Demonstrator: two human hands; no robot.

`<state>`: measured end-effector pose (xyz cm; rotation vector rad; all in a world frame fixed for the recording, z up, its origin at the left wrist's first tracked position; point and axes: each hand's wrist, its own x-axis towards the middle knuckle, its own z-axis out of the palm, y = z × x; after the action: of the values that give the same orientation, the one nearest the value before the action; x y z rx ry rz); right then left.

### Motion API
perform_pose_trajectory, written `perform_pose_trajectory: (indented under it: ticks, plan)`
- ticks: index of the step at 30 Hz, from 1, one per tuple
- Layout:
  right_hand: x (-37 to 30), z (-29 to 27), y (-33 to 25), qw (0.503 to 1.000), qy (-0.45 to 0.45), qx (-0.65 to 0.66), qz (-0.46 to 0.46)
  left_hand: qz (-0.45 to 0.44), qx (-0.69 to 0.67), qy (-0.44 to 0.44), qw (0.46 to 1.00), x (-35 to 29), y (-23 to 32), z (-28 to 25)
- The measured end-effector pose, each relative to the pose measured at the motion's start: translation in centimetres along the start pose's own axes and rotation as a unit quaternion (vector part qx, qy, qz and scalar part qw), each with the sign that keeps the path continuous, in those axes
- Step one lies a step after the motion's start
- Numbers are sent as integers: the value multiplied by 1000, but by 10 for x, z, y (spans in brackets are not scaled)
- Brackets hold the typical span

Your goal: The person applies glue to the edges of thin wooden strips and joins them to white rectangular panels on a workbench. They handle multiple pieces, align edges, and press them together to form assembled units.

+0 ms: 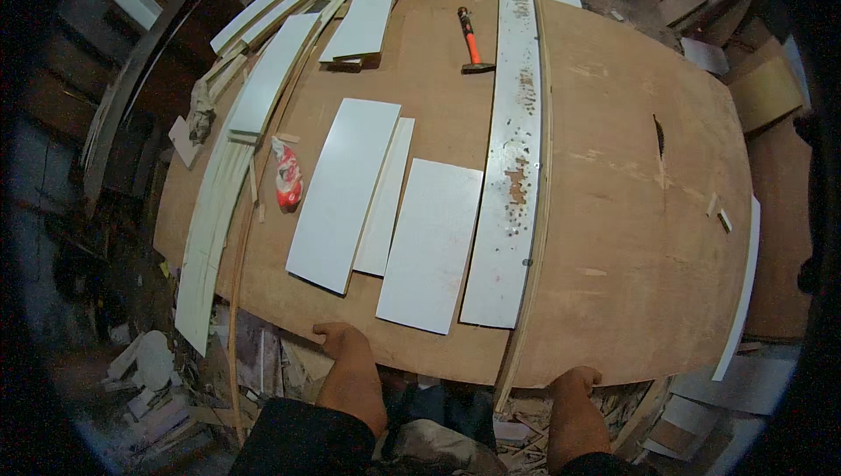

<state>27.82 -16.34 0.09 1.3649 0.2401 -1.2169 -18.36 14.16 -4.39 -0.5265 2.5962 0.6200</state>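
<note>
A large brown plywood sheet (613,301) lies spread out before me. My left hand (340,338) is at its near edge, left of centre, with the fingers closed on the rim and partly hidden. Farther right along that same edge, my right hand (575,380) also holds the rim; its fingertips are mostly out of sight. Just beyond the left hand lie a wide white board (344,196), a narrower white board (385,196) partly beneath it, and a shorter white panel (431,244). A long white plank (504,126) with chipped, pitted spots runs lengthwise across the sheet, beside a thin wooden strip (536,178).
A hammer (471,42) with a red and black handle rests near the plank. A red and white plastic bag (287,176) lies at left, by pale wooden strips (215,213). More white boards (363,16) are stacked at the far left. Wood scraps (158,371) litter the floor.
</note>
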Motion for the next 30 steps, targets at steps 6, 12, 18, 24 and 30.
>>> perform_pose_trajectory:
  ticks: [6,12,18,24,30]
  plan:
    - [7,9,-2,996,76,-48,-16,101,11,0,995,-51,0,-33]
    - [41,7,-5,994,101,-14,-32,122,80,17,989,-53,1,-33]
    - [17,7,-6,888,91,450,34,155,104,39,982,-31,-7,-19]
    - [7,21,2,259,-2,945,201,155,111,43,981,-31,-7,-16]
    - [86,-5,-32,249,235,873,349,154,124,42,979,-34,-3,-14]
